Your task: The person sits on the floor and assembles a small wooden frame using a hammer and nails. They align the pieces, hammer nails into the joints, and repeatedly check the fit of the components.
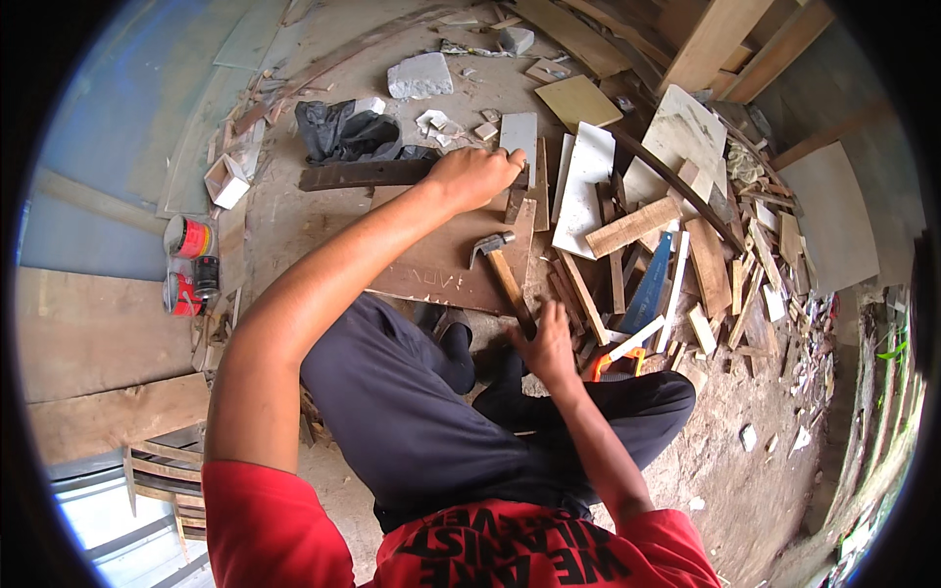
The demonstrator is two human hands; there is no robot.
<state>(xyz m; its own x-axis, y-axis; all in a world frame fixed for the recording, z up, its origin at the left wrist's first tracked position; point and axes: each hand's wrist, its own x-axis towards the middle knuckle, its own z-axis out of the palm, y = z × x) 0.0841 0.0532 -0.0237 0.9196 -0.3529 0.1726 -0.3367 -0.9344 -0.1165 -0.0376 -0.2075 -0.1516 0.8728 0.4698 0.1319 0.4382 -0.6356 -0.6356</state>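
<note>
My left hand (477, 179) is closed above the far edge of a brown board (441, 265), by the right end of a dark wooden strip (358, 176). What its fingers hold is hidden. A claw hammer (505, 274) lies on the board, its head away from me and its handle toward my right hand (551, 348). That hand is open, fingers apart, with the end of the handle between thumb and fingers but not gripped. A handsaw (649, 284) with a blue blade and orange handle lies among wood pieces just right of it.
Wood offcuts (711, 265) and a white panel (585, 191) are heaped to the right. A black plastic bag (348, 132) and a pale stone block (420, 76) lie beyond the board. Red cans (186, 238) stand at the left. My crossed legs (431, 421) border the board's near side.
</note>
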